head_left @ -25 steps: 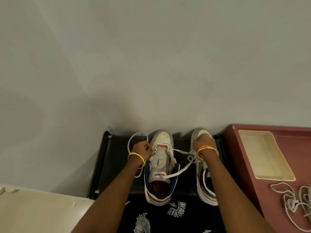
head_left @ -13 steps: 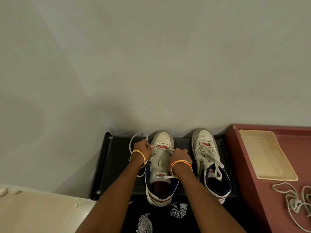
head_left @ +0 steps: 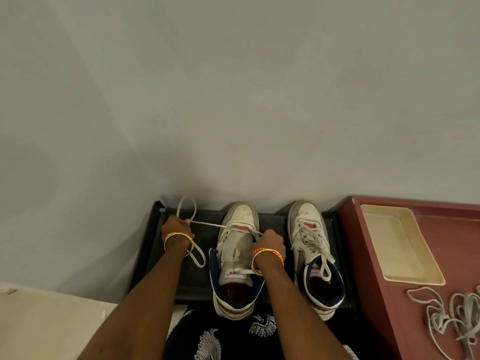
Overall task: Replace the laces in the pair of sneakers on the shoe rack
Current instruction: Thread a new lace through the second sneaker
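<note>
I see two white leather high-top sneakers standing side by side on a flat black shoe rack [head_left: 275, 287] against a plain grey wall, toes toward 12 o'clock. The left sneaker [head_left: 235, 258] has a navy padded collar, a red patch near the toe and a lace [head_left: 207, 225] threaded only through its front eyelets. My left hand [head_left: 176, 226], at 9 o'clock of that shoe, is curled tight round one flat end of the lace, which runs taut to the eyelets; the slack loops above the knuckles and hangs below the wrist. My right hand [head_left: 270, 241] sits over the shoe's right side, fingers curled, pinching the other end. The right sneaker [head_left: 313, 255] is fully laced, its ends lying loose across the tongue. At 3 o'clock stands a smooth maroon cabinet [head_left: 441, 229] bearing a shallow cream rectangular tray [head_left: 426, 278] and a tangled heap of grey flat laces [head_left: 452, 318].
</note>
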Demonstrator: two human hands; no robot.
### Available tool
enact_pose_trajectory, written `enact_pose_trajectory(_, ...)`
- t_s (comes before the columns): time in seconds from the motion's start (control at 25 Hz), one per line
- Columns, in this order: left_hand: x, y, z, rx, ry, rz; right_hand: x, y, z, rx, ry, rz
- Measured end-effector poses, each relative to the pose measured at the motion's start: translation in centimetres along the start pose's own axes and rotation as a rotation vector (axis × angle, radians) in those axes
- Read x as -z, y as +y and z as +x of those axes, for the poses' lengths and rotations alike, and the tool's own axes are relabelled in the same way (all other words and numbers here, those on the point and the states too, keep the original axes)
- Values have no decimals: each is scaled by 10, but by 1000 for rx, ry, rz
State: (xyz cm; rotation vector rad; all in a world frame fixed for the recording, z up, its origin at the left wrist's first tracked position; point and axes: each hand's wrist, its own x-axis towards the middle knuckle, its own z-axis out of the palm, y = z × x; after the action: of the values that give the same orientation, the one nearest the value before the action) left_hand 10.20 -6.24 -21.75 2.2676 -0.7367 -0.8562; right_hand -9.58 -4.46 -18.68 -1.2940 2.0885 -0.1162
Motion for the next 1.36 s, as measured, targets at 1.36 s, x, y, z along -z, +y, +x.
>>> enact_pose_trajectory(1.36, 307, 298, -327, -712, -597, -495, 364, -106, -259, 964, 80, 753)
